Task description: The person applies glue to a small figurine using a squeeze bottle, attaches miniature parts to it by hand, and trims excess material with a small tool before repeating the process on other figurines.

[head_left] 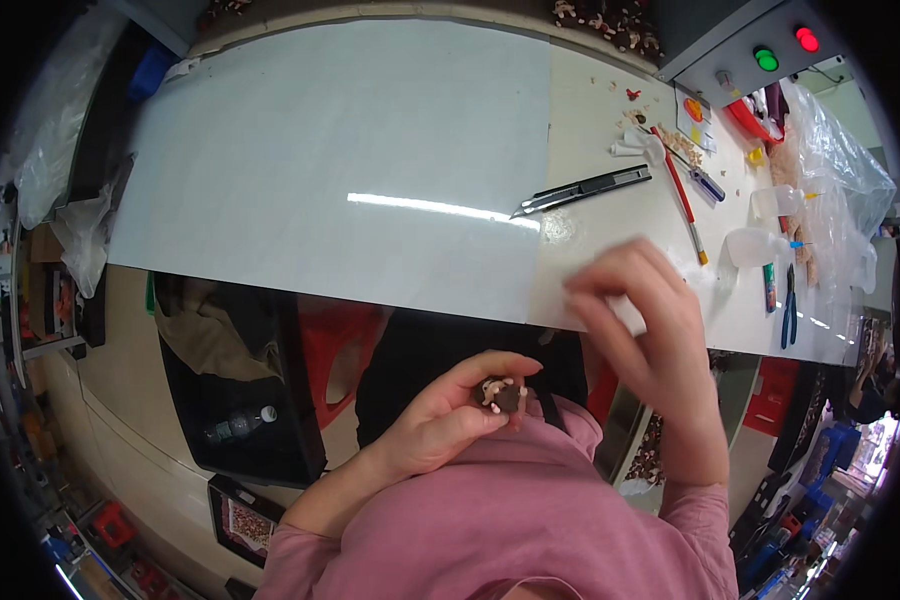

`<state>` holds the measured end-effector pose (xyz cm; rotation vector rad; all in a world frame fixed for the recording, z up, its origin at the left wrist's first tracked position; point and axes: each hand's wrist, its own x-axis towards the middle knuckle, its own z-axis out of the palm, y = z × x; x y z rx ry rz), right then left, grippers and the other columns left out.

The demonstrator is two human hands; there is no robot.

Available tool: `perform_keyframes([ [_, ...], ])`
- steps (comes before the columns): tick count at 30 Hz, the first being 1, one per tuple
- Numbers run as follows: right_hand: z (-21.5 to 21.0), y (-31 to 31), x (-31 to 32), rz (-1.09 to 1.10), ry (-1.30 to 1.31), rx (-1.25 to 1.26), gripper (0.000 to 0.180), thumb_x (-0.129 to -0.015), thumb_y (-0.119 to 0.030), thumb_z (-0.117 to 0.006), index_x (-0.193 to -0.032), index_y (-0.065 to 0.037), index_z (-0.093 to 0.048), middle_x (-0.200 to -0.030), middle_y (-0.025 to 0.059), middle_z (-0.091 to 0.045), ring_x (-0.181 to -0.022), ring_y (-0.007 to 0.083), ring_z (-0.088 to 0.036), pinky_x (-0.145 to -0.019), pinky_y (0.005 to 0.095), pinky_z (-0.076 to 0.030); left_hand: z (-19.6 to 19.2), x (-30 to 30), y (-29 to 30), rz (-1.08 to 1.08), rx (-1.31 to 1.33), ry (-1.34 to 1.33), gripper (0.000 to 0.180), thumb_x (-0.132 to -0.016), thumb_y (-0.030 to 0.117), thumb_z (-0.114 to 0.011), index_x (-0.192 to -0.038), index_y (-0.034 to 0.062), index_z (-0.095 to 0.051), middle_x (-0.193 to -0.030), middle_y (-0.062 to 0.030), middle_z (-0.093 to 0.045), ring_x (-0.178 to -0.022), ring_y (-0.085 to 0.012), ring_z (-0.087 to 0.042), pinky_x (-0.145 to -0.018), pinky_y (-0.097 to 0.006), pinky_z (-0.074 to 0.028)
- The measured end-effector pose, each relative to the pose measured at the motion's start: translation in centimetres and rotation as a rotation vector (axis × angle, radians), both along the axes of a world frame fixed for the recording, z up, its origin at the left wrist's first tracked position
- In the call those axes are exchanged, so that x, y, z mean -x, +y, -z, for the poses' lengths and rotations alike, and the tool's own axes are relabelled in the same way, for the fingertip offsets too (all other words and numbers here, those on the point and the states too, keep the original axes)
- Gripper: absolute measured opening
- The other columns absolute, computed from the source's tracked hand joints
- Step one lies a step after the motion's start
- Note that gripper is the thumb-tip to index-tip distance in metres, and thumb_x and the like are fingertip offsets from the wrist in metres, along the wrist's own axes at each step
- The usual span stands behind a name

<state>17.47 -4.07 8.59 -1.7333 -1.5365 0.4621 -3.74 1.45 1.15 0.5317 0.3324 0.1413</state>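
Note:
Close to my chest, my left hand [460, 412] is closed around a small brown and pink figurine [500, 393], whose upper part shows between the thumb and fingers. My right hand [650, 325] is raised over the table's front edge, its fingers bent. Motion smears its fingertips, so I cannot tell whether anything is pinched there. Beyond it on the white table [350, 130] lie a black utility knife [590, 190] with its blade out and a red-handled brush [680, 195].
At the right are a screwdriver [708, 184], two squeeze bottles [755, 247] with needle tips, blue-handled pliers [789, 310] and small pale scraps [682, 148]. A grey control box [740, 60] stands at the back right. Below the table's left side sits a black crate [240, 400].

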Motion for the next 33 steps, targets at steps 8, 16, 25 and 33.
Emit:
perform_keyframes([
  [8,2.9,5.7,-4.8,-0.157,-0.796,-0.132,0.024,-0.077,-0.008,-0.051,-0.1,-0.005,-0.058,-0.096,0.0091,-0.059,-0.094,0.0234,-0.057,-0.082,0.0347,-0.043,-1.3,0.1,0.7,-0.01,-0.298,0.034,0.05,-0.092,0.001,-0.048,-0.141,0.0052,-0.034,-0.115,-0.0057,-0.053,-0.099,-0.0088,-0.051,-0.09,-0.023,-0.04],
  [16,3.9,7.3,-5.3,-0.167,-0.666,-0.233,0.025,-0.077,-0.005,-0.054,-0.102,-0.003,-0.055,-0.094,0.0121,-0.055,-0.085,0.0293,-0.056,-0.073,0.037,-0.046,-1.5,-0.7,0.5,-0.053,-0.357,0.066,0.048,-0.093,0.003,-0.05,-0.139,0.0035,-0.036,-0.125,-0.0073,-0.044,-0.106,-0.0107,-0.049,-0.095,-0.025,-0.039],
  [25,-0.7,-2.2,0.1,-0.031,0.193,-0.084,0.024,-0.079,0.003,-0.042,-0.1,-0.002,-0.052,-0.077,0.006,-0.051,-0.064,0.0114,-0.047,-0.059,0.0237,-0.039,-0.3,-1.1,0.3,-0.07,-0.557,0.078,0.045,-0.091,-0.001,-0.05,-0.135,0.0022,-0.041,-0.124,-0.0095,-0.043,-0.107,-0.0151,-0.053,-0.092,-0.026,-0.044],
  [33,4.8,-6.1,2.2,-0.081,0.203,0.253,0.022,-0.082,-0.009,-0.064,-0.1,-0.003,-0.053,-0.081,0.0106,-0.054,-0.067,0.0269,-0.056,-0.056,0.0349,-0.046,0.6,-2.2,0.2,-0.023,-0.7,0.133,0.043,-0.086,-0.005,-0.055,-0.128,0.0037,-0.051,-0.123,-0.0108,-0.044,-0.104,-0.0154,-0.054,-0.088,-0.026,-0.048],
])
